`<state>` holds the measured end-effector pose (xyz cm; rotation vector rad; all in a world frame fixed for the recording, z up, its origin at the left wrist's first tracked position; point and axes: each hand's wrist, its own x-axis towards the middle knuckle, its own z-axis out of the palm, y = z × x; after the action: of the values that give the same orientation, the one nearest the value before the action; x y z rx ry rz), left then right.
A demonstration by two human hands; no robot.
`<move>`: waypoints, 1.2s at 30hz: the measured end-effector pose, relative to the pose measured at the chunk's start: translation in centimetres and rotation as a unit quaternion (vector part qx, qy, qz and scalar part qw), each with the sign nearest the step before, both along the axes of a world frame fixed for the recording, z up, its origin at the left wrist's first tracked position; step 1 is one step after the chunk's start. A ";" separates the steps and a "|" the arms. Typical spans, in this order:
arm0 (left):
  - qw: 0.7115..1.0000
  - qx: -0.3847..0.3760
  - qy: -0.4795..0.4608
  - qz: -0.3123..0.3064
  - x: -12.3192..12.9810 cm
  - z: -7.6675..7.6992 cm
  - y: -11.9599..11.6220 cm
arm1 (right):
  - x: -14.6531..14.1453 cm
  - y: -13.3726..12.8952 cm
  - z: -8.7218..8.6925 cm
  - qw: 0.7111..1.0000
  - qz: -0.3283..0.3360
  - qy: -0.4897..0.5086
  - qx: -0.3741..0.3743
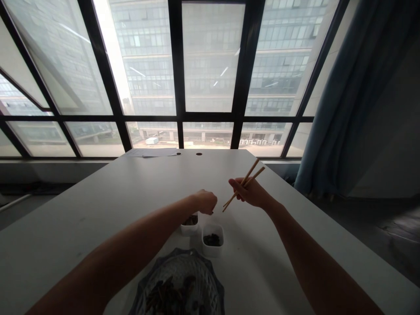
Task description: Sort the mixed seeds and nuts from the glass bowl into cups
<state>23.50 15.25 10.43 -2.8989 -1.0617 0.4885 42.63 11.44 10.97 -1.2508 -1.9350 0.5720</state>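
My right grip (pixel 252 192) pinched a pair of slim, pale-brown wooden chopsticks (pixel 251 170) between thumb and fingers. Their thick ends rose up and to the right past my knuckles, and the narrow tips came close together, slanting down to the left beside my other hand. I could not tell whether those tips met the smooth white tabletop (pixel 131 188). My left grip (pixel 205 202) was curled with its knuckles upward, just left of the tips; its fingertips were mostly hidden, so I could not tell whether they pinched anything.

Under and nearer me than that left grip stood a small white square-sided container (pixel 189 231) with reddish-brown bits inside, partly covered by my forearm. Just to its right, below the chopstick tips, was a second small white square container (pixel 212 251) with dark, almost black pieces at its bottom. Closest to me sat a large, clear, faceted bowl with a wavy rim (pixel 187 264), cut off by the lower edge of my view, holding brownish strips and darker scraps.

At the far end lay flat white papers (pixel 151 152), and a long blue curtain (pixel 331 131) hung on the right.
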 end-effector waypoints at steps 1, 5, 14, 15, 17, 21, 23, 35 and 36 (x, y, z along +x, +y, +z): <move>1.000 0.002 -0.017 0.001 -0.5 0.5 -0.3 | 0.0 0.0 0.0 1.000 -0.002 0.000 0.002; 0.996 0.001 -0.086 0.003 -4.4 2.6 -3.1 | 0.0 0.1 -0.1 1.000 -0.008 0.020 0.021; 0.952 -0.140 -0.271 -0.023 -14.1 2.0 -12.7 | -2.4 -3.1 3.1 0.985 -0.009 0.126 0.113; 0.948 -0.132 -0.290 -0.019 -14.8 1.6 -13.2 | -3.1 -4.1 3.5 0.982 0.004 0.139 0.125; 0.935 -0.098 -0.341 0.012 -16.2 0.4 -13.8 | -4.6 -6.3 4.0 0.977 0.048 0.167 0.127; 0.869 -0.078 -0.477 0.109 -18.4 -3.6 -14.5 | -7.6 -10.7 2.9 0.979 0.153 0.132 0.036; 0.833 -0.122 -0.523 0.132 -19.0 -5.9 -15.0 | -8.7 -12.3 1.7 0.978 0.188 0.085 0.016; 0.764 -0.223 -0.588 0.144 -19.1 -10.4 -15.5 | -10.8 -14.2 -1.4 0.971 0.220 -0.083 0.050; 0.765 -0.223 -0.588 0.143 -19.1 -10.3 -15.5 | -10.8 -14.2 -1.5 0.971 0.225 -0.070 0.035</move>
<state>4.40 -0.25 0.09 -3.3395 -1.6041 -1.5442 31.85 -2.74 9.48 -0.8243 -2.3577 0.6451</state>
